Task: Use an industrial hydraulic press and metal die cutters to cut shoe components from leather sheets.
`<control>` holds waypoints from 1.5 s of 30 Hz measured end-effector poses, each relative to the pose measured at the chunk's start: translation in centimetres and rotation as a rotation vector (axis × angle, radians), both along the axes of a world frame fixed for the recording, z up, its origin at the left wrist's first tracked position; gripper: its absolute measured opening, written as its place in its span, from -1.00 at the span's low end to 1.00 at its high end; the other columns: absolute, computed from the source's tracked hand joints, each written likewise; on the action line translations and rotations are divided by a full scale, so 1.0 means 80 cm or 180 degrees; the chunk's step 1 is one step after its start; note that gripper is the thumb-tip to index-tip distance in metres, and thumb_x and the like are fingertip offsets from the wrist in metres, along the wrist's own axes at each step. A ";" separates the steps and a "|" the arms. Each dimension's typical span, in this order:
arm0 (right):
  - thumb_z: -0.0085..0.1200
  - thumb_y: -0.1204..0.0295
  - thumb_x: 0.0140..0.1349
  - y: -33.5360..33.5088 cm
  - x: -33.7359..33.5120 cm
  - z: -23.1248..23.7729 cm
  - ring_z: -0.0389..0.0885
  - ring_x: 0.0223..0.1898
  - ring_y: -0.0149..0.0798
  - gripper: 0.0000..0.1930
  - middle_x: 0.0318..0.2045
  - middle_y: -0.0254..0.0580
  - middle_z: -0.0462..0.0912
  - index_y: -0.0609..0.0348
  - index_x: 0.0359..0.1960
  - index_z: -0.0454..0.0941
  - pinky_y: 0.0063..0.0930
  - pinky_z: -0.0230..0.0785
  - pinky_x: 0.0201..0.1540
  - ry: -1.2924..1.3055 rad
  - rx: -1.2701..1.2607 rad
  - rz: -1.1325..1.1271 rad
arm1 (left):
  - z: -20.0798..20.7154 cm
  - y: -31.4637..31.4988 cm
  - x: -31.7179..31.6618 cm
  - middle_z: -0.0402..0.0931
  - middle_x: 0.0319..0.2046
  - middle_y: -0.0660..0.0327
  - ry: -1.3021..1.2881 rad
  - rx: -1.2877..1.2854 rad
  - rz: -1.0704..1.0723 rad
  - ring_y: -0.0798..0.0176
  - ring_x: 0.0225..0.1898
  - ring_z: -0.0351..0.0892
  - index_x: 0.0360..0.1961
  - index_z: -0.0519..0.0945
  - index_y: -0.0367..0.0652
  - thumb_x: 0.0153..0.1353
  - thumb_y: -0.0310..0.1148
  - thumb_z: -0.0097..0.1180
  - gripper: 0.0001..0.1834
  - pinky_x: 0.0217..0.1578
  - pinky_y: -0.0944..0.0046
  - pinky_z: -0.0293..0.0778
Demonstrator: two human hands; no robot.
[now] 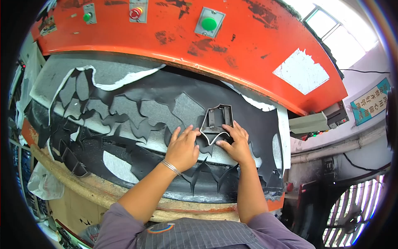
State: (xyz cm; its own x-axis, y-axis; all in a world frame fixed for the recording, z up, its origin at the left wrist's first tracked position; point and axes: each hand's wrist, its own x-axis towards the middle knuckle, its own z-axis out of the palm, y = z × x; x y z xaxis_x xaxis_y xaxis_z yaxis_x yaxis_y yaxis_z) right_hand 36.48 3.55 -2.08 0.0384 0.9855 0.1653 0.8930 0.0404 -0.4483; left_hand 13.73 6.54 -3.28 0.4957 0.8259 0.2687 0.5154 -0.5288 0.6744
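Note:
A metal cutting die with a shaped outline and inner crossbars lies on a black sheet of leather-like material. My right hand grips the die's lower right side, with the thumb at its lower edge and the fingers on its frame. Just left of the die, my left hand lies on the sheet with its fingers apart, the fingertips close to the die's left edge. Several shaped holes open in the sheet, showing the grey surface underneath. The sheet's edge shows a white backing.
Behind the sheet rises an orange machine beam with a large green button, a red knob and a smaller green button. A dark frame-shaped piece sits at the lower left. Black offcuts edge the near side.

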 end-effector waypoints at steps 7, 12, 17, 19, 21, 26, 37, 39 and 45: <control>0.41 0.18 -0.11 0.012 0.013 -0.006 0.31 0.24 0.04 -0.23 0.22 0.07 0.38 0.00 0.22 0.40 -0.13 0.09 0.28 0.0084 0.0169 -0.0005 | -0.005 0.015 -0.004 0.48 0.07 0.09 -0.0185 0.0048 -0.0079 0.00 0.26 0.30 0.00 0.35 -0.23 0.04 -0.51 0.05 -0.57 0.31 -0.09 0.00; 0.38 0.20 -0.09 0.017 0.038 -0.009 0.31 0.22 0.00 -0.17 0.21 -0.06 0.42 0.09 0.28 0.31 -0.19 0.12 0.27 0.0758 -0.0185 -0.0269 | -0.012 0.020 -0.003 0.51 0.00 0.11 -0.0469 -0.0009 -0.0012 -0.05 0.21 0.35 -0.04 0.32 -0.23 0.01 -0.55 0.05 -0.58 0.29 -0.11 0.05; 0.35 0.18 -0.03 0.027 0.045 -0.014 0.27 0.25 0.07 -0.20 0.22 0.02 0.39 0.09 0.28 0.31 -0.17 0.03 0.32 0.0281 -0.0043 0.0081 | -0.006 0.027 -0.011 0.52 -0.01 0.11 -0.0240 0.0090 -0.0198 -0.05 0.22 0.34 -0.07 0.31 -0.21 -0.01 -0.53 0.07 -0.58 0.28 -0.11 0.05; 0.32 0.19 0.01 0.026 0.046 -0.014 0.29 0.26 0.04 -0.23 0.22 0.05 0.38 0.10 0.28 0.30 -0.15 -0.01 0.33 0.0228 -0.0042 0.0162 | -0.006 0.027 -0.010 0.52 -0.02 0.11 -0.0181 0.0145 -0.0232 -0.05 0.23 0.33 -0.07 0.30 -0.20 -0.01 -0.53 0.08 -0.57 0.28 -0.12 0.05; 0.32 0.21 0.01 0.022 0.044 -0.014 0.30 0.26 0.02 -0.23 0.22 0.06 0.39 0.11 0.28 0.30 -0.14 -0.01 0.33 0.0253 0.0014 0.0170 | -0.008 0.025 -0.006 0.52 -0.01 0.10 -0.0226 0.0094 -0.0176 -0.04 0.22 0.33 -0.07 0.30 -0.20 -0.01 -0.53 0.07 -0.58 0.28 -0.11 0.05; 0.31 0.26 0.01 0.020 0.042 -0.018 0.33 0.26 -0.04 -0.24 0.21 0.06 0.40 0.16 0.28 0.30 -0.12 -0.01 0.33 0.0136 0.0155 0.0125 | -0.009 0.025 -0.001 0.51 0.02 0.10 -0.0319 0.0058 -0.0055 -0.04 0.22 0.34 -0.08 0.30 -0.20 0.00 -0.54 0.05 -0.60 0.28 -0.11 0.04; 0.34 0.23 -0.04 0.011 0.036 -0.016 0.37 0.24 -0.06 -0.25 0.18 0.05 0.44 0.22 0.23 0.36 -0.12 -0.01 0.33 0.0183 0.0185 -0.0055 | -0.001 0.023 -0.001 0.52 0.03 0.12 -0.0242 0.0040 -0.0132 -0.04 0.22 0.33 -0.06 0.30 -0.23 0.01 -0.53 0.05 -0.59 0.24 -0.09 0.08; 0.34 0.23 -0.04 0.006 0.033 -0.017 0.37 0.24 -0.07 -0.26 0.17 0.05 0.45 0.22 0.22 0.37 -0.12 0.00 0.33 0.0223 0.0225 -0.0152 | 0.000 0.029 -0.003 0.52 0.04 0.13 -0.0219 0.0086 -0.0208 -0.04 0.23 0.32 -0.06 0.30 -0.23 0.02 -0.53 0.04 -0.60 0.23 -0.08 0.10; 0.34 0.23 -0.04 0.017 0.040 -0.018 0.39 0.22 -0.07 -0.27 0.14 0.01 0.48 0.19 0.20 0.39 -0.12 0.04 0.31 0.0224 0.0354 0.0093 | -0.010 0.086 0.027 0.50 0.06 0.10 -0.0012 0.0206 -0.0159 -0.02 0.25 0.30 -0.04 0.32 -0.17 0.02 -0.56 -0.01 -0.59 0.12 -0.01 0.13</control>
State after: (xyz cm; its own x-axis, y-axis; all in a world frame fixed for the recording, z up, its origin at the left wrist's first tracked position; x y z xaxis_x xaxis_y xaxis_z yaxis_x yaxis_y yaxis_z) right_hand 39.71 4.94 -3.52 0.0253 0.9621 0.2714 0.8572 0.1188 -0.5011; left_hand 15.89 13.42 -4.05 0.5348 0.7810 0.3226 0.4848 -0.5963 0.6398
